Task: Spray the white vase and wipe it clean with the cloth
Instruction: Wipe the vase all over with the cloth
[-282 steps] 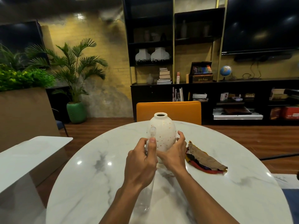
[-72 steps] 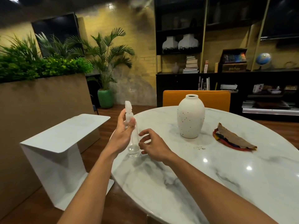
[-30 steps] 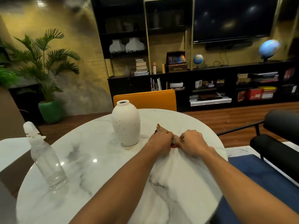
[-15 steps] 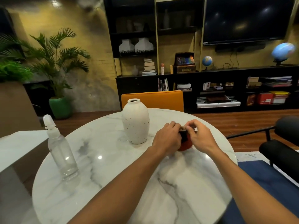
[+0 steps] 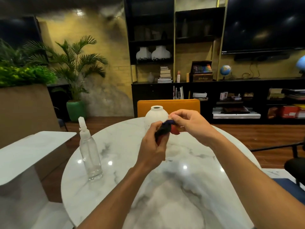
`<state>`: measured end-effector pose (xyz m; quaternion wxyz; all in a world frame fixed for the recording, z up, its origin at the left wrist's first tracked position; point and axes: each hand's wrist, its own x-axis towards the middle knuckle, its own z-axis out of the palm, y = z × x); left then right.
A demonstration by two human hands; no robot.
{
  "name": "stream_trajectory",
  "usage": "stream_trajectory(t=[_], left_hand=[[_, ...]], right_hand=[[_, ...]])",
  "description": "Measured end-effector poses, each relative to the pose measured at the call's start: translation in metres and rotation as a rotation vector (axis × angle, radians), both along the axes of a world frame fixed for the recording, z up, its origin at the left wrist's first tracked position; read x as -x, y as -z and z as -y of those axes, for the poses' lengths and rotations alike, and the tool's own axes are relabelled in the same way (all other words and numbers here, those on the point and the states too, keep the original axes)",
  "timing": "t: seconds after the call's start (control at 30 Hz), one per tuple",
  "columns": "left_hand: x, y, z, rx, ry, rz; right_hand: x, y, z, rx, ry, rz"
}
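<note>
While the spray bottle (image 5: 90, 152) stands upright on the round marble table (image 5: 189, 179), off to the left and well apart from both hands, a person holds a bunched cloth (image 5: 165, 129) in the air above the table's middle. With the bottle out of hand, the spraying step is probably done, though no wetness can be made out on the vase.

The white vase (image 5: 156, 114) stands upright on the far side of the table, just behind the hands. Only its rounded shoulder and open mouth show above them. The cloth does not appear to touch it, so the wiping looks not yet begun and is the main work left.

The left hand (image 5: 152, 146) has its fingers curled around the lower, dark part of the cloth. The right hand (image 5: 191, 124) pinches the upper end between thumb and fingertips, beside a red fold. Both hands are closed on the cloth, seemingly gathering it into a pad for wiping.
</note>
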<state>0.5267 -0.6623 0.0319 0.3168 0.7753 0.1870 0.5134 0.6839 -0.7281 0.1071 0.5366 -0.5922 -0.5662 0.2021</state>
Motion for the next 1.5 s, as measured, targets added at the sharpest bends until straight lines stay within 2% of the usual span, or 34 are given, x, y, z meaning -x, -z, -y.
stream_trajectory(t=[0.17,0.3,0.43,0.57,0.83,1.17,1.33,1.5], left_hand=[[0.031,0.002,-0.021,0.255,-0.197,0.147],[0.045,0.007,-0.034,0.574,-0.259,0.237],[0.05,0.013,-0.045,0.785,-0.165,0.296],[0.049,0.016,-0.047,0.874,-0.129,0.324],[0.048,0.011,-0.048,0.779,-0.161,0.272],[0.045,0.005,-0.035,0.681,-0.223,0.218],[0.038,0.004,-0.026,0.52,-0.197,0.162],[0.022,-0.002,-0.024,0.344,-0.203,0.141]], right_hand=[[0.005,-0.018,-0.061,-0.033,0.275,0.485],[-0.002,-0.024,-0.096,0.12,0.32,0.737],[-0.005,-0.035,-0.11,0.291,0.247,0.849],[-0.009,-0.038,-0.117,0.347,0.167,0.864],[-0.017,-0.022,-0.129,0.265,0.14,0.685],[-0.028,-0.023,-0.1,0.246,0.116,0.678],[-0.027,-0.022,-0.081,0.249,0.089,0.656],[-0.024,-0.019,-0.066,0.171,0.045,0.6]])
